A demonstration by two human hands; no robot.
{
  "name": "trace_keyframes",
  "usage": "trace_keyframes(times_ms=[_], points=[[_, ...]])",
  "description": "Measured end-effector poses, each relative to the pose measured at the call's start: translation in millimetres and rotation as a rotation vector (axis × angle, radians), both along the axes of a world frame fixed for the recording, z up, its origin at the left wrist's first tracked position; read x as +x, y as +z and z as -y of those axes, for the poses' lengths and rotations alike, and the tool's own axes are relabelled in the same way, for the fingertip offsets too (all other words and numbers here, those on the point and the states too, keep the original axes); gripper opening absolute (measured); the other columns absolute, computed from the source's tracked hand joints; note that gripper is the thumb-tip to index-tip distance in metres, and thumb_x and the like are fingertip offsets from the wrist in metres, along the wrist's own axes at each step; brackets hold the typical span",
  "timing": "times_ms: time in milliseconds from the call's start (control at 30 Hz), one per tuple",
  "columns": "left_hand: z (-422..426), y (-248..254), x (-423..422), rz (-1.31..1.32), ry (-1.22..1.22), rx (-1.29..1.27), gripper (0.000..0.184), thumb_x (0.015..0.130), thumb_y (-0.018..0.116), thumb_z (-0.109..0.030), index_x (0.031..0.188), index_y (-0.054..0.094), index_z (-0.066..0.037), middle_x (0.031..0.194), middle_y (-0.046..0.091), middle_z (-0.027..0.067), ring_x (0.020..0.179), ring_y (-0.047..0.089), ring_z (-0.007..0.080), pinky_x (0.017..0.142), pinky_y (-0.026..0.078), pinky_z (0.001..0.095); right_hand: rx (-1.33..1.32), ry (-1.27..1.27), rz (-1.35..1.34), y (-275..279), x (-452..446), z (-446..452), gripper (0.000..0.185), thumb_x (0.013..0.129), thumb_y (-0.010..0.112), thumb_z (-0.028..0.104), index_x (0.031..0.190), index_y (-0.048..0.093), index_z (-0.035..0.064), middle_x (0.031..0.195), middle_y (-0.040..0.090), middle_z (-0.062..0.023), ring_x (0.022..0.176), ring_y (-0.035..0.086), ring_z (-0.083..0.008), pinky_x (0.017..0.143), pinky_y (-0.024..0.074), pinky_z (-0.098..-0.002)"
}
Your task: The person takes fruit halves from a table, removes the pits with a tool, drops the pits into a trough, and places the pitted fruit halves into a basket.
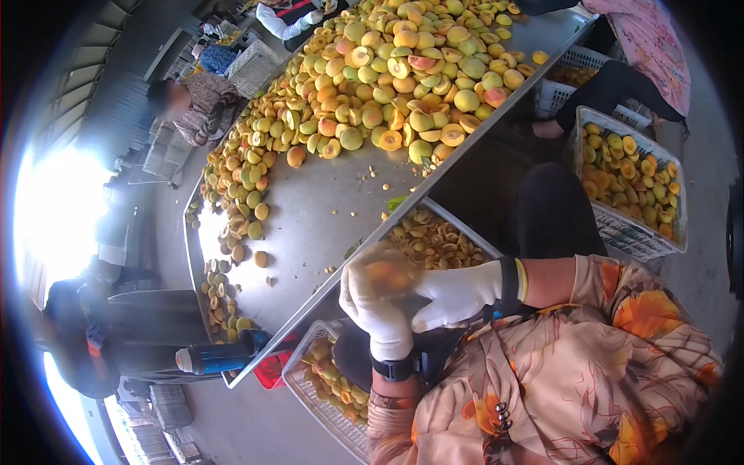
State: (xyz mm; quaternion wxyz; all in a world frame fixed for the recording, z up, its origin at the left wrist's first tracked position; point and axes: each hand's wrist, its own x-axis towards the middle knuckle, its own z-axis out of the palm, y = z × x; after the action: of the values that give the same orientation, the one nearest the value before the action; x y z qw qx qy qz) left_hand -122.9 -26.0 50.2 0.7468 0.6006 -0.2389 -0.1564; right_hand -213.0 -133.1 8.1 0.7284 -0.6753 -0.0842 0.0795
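In the head view, my left hand (pixel 373 306), in a white glove, curls its fingers round an orange-yellow peach (pixel 390 274) blurred by motion. My right hand (pixel 457 296), gloved too, closes on the same fruit from the other side; its fingertips are smeared and partly hidden. Both hands are held just past the near rim of a metal table (pixel 325 205). On the table lies a big heap of peaches (pixel 387 85), whole and halved. Below the hands, a crate of small brownish-yellow pieces (pixel 438 242) stands partly under the table edge.
A white crate (pixel 310 341) of peach halves stands by my left knee; another full crate (pixel 632 225) is at my right. A blue cylinder (pixel 217 358) and a red container (pixel 271 370) are by the table corner. Co-workers (pixel 203 108) sit around the table.
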Motion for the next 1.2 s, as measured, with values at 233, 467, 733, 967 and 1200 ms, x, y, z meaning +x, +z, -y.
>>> trace_keyframes(times_ms=[233, 467, 733, 967, 1200], points=[[-7.0, -4.5, 11.9, -0.025, -0.203, 0.02, 0.057, 0.103, 0.052, -0.049, 0.102, 0.067, 0.006, 0.079, 0.069, 0.0164, 0.067, 0.063, 0.0203, 0.065, 0.052, 0.0309, 0.594, 0.275, -0.426, 31.1, -13.2, 7.6, 0.013, 0.088, 0.06, 0.014, 0.093, 0.055, 0.004, 0.055, 0.042, 0.0019, 0.037, 0.038, -0.0073, 0.033, 0.0291, -0.0236], [-30.7, -32.6, 41.0, -0.562, -0.004, -0.134, 0.054, 0.103, 0.052, -0.051, 0.114, 0.065, 0.0, 0.091, 0.068, 0.0142, 0.071, 0.062, 0.0225, 0.061, 0.051, 0.0328, 0.724, 0.554, -0.389, 23.7, -7.2, 7.4, 0.014, 0.086, 0.066, 0.013, 0.087, 0.056, 0.0029, 0.054, 0.046, -0.0001, 0.041, 0.042, -0.0082, 0.038, 0.0317, -0.025], [-185.6, -40.7, 122.9, 0.639, 0.452, 1.342, 0.032, 0.09, 0.068, -0.021, 0.11, 0.069, 0.004, 0.113, 0.067, 0.0178, 0.099, 0.064, 0.0312, 0.086, 0.052, 0.0383, -0.984, -0.028, -0.289, -84.0, -4.1, 29.2, 0.032, 0.083, 0.059, 0.016, 0.109, 0.066, -0.0004, 0.097, 0.074, -0.0208, 0.09, 0.073, -0.0374, 0.077, 0.0564, -0.0475], [29.4, -37.5, 166.3, 0.616, 0.05, 0.944, 0.048, 0.091, 0.07, -0.018, 0.131, 0.06, 0.004, 0.117, 0.065, 0.0191, 0.098, 0.066, 0.0267, 0.081, 0.055, 0.0379, -0.909, -0.022, -0.221, -103.2, -1.0, 35.9, 0.025, 0.087, 0.059, 0.014, 0.107, 0.067, 0.0013, 0.095, 0.075, -0.0175, 0.088, 0.074, -0.0341, 0.073, 0.0572, -0.0456], [251.1, -108.3, 207.2, 0.632, -0.328, 0.913, 0.061, 0.086, 0.078, -0.026, 0.136, 0.056, 0.004, 0.116, 0.07, 0.0193, 0.098, 0.067, 0.025, 0.088, 0.054, 0.0378, -0.715, -0.087, -0.118, -99.5, -9.1, 47.1, 0.018, 0.089, 0.059, 0.015, 0.101, 0.062, 0.0019, 0.084, 0.072, -0.016, 0.078, 0.072, -0.0368, 0.066, 0.0547, -0.0476]])
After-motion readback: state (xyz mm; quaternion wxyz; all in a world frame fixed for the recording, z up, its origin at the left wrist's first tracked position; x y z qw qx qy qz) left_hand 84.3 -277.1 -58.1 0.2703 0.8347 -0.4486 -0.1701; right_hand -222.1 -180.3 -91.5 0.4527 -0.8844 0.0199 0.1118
